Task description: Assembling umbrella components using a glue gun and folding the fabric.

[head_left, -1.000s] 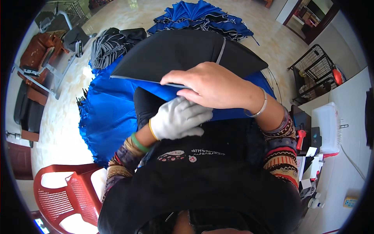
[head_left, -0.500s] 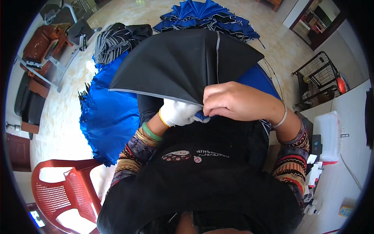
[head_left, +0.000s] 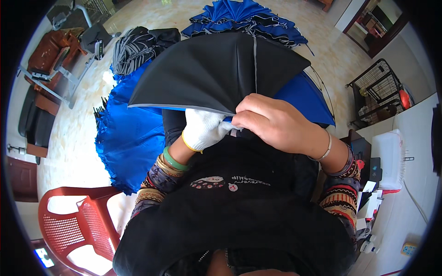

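Across my lap spreads an umbrella canopy (head_left: 198,69), black on the upper face with grey edging and a grey seam, blue where its other face shows at the right. My left hand (head_left: 205,131), in a white knit glove, is closed on the canopy's near edge, partly under the cloth. Bare and pinching, my right hand (head_left: 276,122) grips the same edge just right of the glove, fingertips touching it. What lies between the fingertips is hidden. Thin dark ribs (head_left: 321,87) stick out beyond the canopy's right side.
Blue umbrella canopies (head_left: 129,138) lie piled on the floor at left, with a black, grey-edged bundle (head_left: 138,50) behind. Another blue stack (head_left: 244,20) lies ahead. A red plastic chair (head_left: 80,225) stands near left, a wire cage (head_left: 380,89) at right, and a white table (head_left: 400,221) nearer right.
My right hand has shifted slightly left and its wrist has dropped. The gloved left hand has turned and moved a little left. The canopy edge has risen, and more blue shows at right.
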Demonstrator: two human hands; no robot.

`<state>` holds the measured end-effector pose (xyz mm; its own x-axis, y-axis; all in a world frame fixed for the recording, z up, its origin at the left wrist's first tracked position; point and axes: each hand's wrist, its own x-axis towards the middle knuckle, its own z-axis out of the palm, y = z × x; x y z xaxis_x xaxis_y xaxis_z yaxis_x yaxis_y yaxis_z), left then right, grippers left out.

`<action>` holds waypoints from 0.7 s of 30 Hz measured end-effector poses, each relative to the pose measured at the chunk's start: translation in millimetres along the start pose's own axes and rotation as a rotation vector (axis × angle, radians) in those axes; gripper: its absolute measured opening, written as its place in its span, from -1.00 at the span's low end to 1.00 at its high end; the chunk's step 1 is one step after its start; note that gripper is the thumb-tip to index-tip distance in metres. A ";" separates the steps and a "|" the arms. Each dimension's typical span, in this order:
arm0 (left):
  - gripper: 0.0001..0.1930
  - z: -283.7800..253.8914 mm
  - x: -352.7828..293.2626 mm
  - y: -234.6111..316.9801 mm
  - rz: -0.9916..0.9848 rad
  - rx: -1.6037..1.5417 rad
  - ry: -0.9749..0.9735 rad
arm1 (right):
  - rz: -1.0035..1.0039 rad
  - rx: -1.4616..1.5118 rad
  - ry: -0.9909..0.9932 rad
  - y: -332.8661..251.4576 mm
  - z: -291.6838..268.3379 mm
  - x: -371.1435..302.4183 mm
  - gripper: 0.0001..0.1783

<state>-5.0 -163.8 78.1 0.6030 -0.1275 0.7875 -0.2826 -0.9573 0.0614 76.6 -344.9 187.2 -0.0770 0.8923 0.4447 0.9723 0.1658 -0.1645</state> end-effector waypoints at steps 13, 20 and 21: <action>-0.77 3.4 -4.8 2.2 -0.045 -0.041 -0.010 | -0.082 -0.215 0.167 -11.8 23.8 -8.6 -0.74; -0.71 -3.4 -20.5 -6.4 -0.078 -0.018 0.071 | -0.025 0.118 -0.052 3.8 17.7 -7.9 -0.72; -0.69 -7.4 -27.2 -9.0 -0.066 0.023 0.039 | -0.037 0.059 -0.066 11.9 19.0 -10.5 -0.74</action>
<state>-24.3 -149.8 60.6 0.5903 -0.0540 0.8054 -0.2253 -0.9691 0.1002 84.8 -344.3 163.9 -0.1291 0.9106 0.3927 0.9540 0.2221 -0.2015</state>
